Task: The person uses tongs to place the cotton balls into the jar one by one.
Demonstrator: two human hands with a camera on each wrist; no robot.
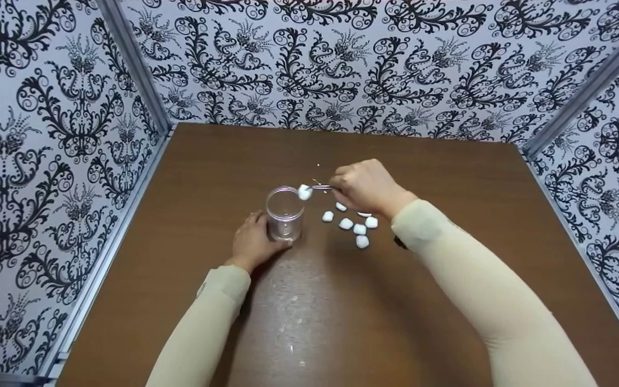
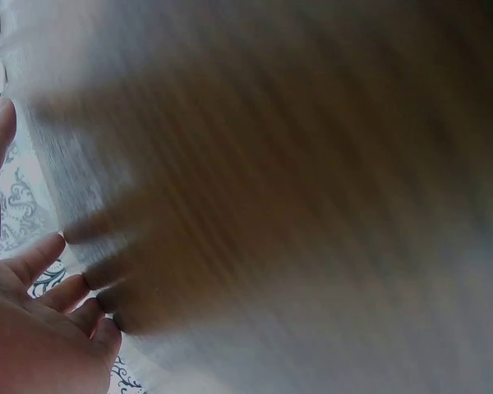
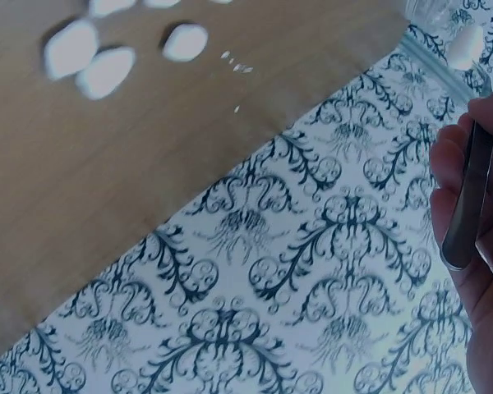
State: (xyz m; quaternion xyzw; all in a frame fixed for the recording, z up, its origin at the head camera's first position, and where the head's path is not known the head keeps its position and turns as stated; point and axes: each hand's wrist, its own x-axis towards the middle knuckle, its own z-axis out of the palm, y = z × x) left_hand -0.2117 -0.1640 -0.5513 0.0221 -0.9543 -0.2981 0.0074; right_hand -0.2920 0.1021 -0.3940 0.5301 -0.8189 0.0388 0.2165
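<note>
A clear jar stands upright, its top uncovered. My left hand holds it low from the left, thumb at the near side; in the left wrist view the curved fingers show beside a blurred brown surface. My right hand grips a slim metal fork by its handle. On its tip sits a white marshmallow, raised at the right side of the jar's rim. Several more marshmallows lie on the table below the right hand.
The brown wooden table has tiny white crumbs behind the marshmallows. Black-and-white patterned walls and metal posts enclose its back and sides.
</note>
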